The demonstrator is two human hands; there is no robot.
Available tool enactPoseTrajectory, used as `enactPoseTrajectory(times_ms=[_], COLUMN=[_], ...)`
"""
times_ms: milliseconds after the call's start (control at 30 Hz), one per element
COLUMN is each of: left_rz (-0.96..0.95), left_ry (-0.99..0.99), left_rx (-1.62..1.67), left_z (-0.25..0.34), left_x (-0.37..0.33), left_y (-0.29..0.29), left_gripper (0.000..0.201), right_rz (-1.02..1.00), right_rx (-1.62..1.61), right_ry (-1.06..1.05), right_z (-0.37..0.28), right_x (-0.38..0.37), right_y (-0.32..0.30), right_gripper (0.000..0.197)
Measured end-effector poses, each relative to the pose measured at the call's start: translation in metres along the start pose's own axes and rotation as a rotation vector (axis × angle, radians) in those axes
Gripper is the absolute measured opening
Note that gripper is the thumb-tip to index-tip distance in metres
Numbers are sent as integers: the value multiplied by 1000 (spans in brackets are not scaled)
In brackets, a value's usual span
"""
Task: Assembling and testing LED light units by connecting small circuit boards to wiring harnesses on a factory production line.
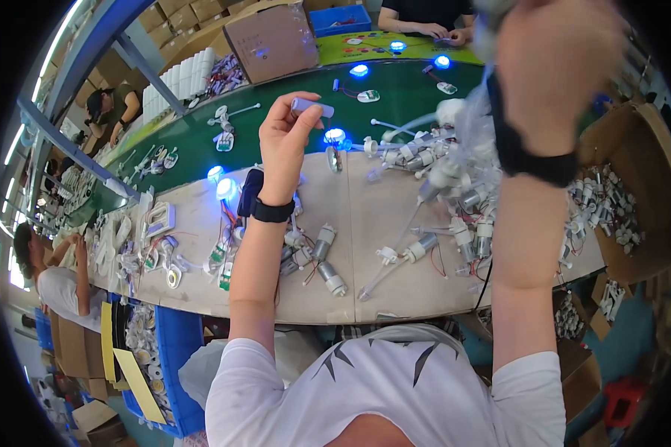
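Note:
My left hand (282,149) is raised over the bench's far edge. Pinched between its thumb and fingers is a light purple cylindrical battery (312,108). Just beneath, a round light board (335,136) glows blue, and a small oval part (333,159) hangs by thin wires. My right hand (559,67) is lifted high at the upper right, close to the camera and smeared by motion; its fingers cannot be made out. A blurred grey shape (493,9) shows beside it. Below that hand lies a heap of small motors with white plastic fittings (425,153).
Lit blue boards with wires (359,71) rest on the green conveyor belt (276,86). Motors (328,276) and circuit boards (220,257) lie on the beige bench (317,201). A carton of parts (634,149) stands right, a blue crate (179,357) lower left. Other people work around the belt.

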State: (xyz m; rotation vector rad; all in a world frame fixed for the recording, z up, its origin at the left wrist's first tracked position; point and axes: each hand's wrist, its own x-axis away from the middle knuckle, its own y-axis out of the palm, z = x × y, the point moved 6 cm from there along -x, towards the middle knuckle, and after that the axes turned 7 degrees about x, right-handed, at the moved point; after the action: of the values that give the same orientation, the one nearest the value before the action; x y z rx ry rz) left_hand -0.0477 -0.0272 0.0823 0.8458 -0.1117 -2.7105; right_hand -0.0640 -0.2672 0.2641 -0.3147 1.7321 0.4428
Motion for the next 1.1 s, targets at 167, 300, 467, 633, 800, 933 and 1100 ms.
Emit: enactPoseTrajectory(times_ms=[167, 300, 467, 633, 800, 933, 1100], left_rz=[-90, -179, -214, -285, -354, -292, -297], left_ry=[-48, -149, -226, -322, -499, -767, -856], left_rx=[-21, 49, 348, 644, 935, 1108, 1330], left_z=[-14, -26, -26, -24, -45, -61, -59], left_x=[1, 9, 14, 18, 23, 32, 34], left_y=[6, 23, 30, 40, 48, 61, 63], left_gripper=[16, 15, 19, 24, 26, 28, 37], right_rz=[-78, -50, -175, -416, -514, -360, -287], right_rx=[305, 356, 412, 158, 158, 185, 293], right_ry=[650, 859, 820, 1133, 1072, 955, 906], right_z=[110, 123, 126, 128, 130, 134, 119], right_x=[146, 228, 254, 268, 273, 280, 263], right_y=[-3, -9, 12, 30, 37, 34, 28], right_gripper=[11, 9, 16, 22, 41, 56, 39])
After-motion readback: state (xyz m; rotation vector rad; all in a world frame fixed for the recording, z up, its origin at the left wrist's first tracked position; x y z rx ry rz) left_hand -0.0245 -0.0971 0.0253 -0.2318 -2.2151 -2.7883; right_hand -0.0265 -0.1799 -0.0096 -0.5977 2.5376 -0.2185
